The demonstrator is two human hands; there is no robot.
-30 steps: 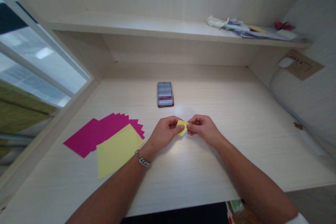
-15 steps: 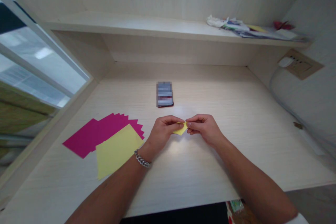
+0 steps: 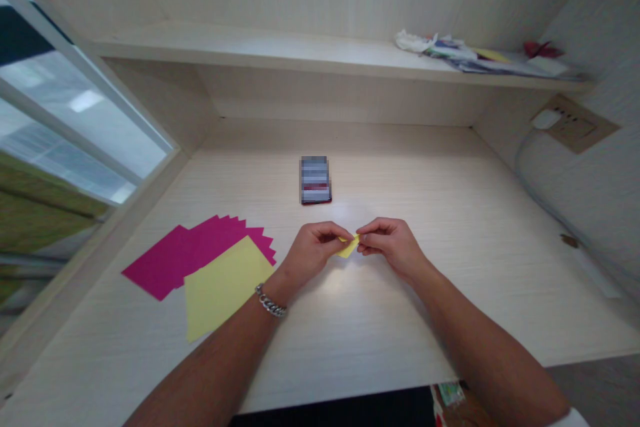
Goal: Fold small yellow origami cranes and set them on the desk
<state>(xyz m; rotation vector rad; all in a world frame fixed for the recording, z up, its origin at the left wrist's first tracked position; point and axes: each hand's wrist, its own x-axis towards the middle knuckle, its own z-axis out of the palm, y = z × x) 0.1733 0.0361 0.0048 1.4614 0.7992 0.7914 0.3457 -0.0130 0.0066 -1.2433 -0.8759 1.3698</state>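
Note:
A small folded piece of yellow paper (image 3: 349,249) is held just above the desk between my two hands. My left hand (image 3: 317,243) pinches its left side between thumb and fingers; a chain bracelet (image 3: 271,301) circles that wrist. At the paper's upper right corner, the thumb and fingertips of my right hand (image 3: 387,240) close on it. A larger yellow sheet (image 3: 220,293) lies to the left, beside my left forearm. It partly covers a fan of magenta sheets (image 3: 200,247).
A phone (image 3: 315,180) with a blurred screen lies beyond my hands. Papers and a crumpled white wrapper (image 3: 413,41) rest on the shelf (image 3: 250,50). At right, a cable (image 3: 537,197) runs from a wall socket (image 3: 575,123). The desk's front edge is near my forearms.
Both hands keep their pinch on the small yellow paper, with only a slight shift of the left fingers. The whole view has moved very slightly.

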